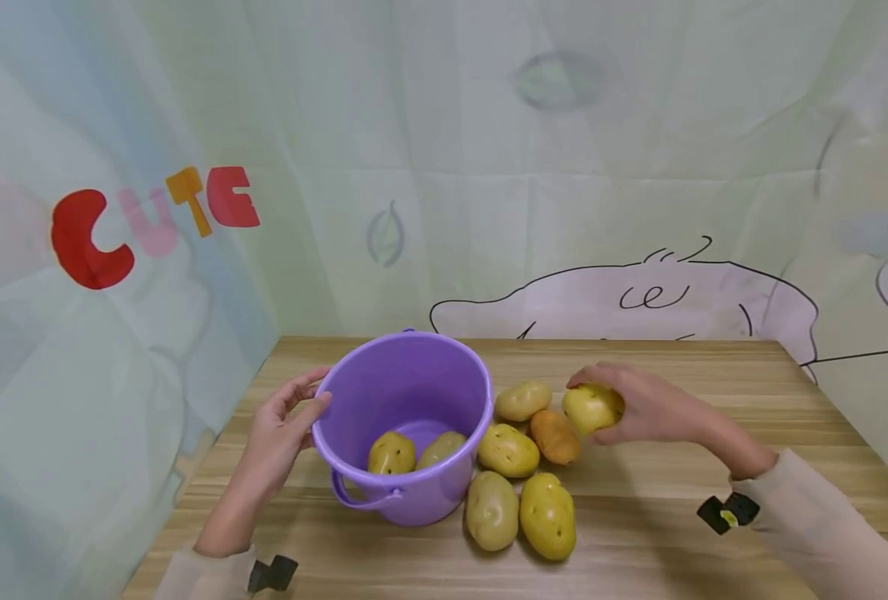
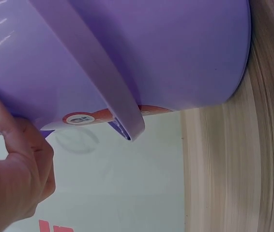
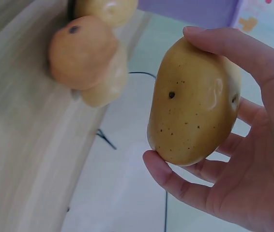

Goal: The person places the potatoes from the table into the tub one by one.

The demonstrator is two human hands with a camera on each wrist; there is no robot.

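To the right of the purple bucket (image 1: 429, 500), I have a yellow potato (image 1: 592, 410) grasped in the right hand (image 1: 650, 407), thumb on one side and fingers on the other. It is plump and smooth, with a slight shine, dark specks and one larger black pit facing the right wrist camera; that view shows a gap between it and the orange potato (image 1: 556, 437), which lies nearer the bucket. The left hand (image 1: 282, 429) pinches the left side of the bucket's rim, thumb over the edge. The bucket's wide mouth shows to my head camera; a curved handle (image 2: 100, 67) crosses its outside, by a red sticker (image 2: 101, 115). Inside, toward the front, sit a speckled potato (image 1: 392, 452) and a paler potato (image 1: 441, 448), both partly hidden by the rim. Close on the bucket's right lie a pale potato (image 1: 523, 401) toward the back, a spotted potato (image 1: 508, 451) just beside the wall, and, toward the front, a beige potato (image 1: 492, 511) and a long potato (image 1: 548, 518). The table (image 1: 639, 533) has its far edge behind the bucket, against a printed cloth (image 1: 339, 125); its broader stretch of wood lies to the bucket's right, past the potatoes.
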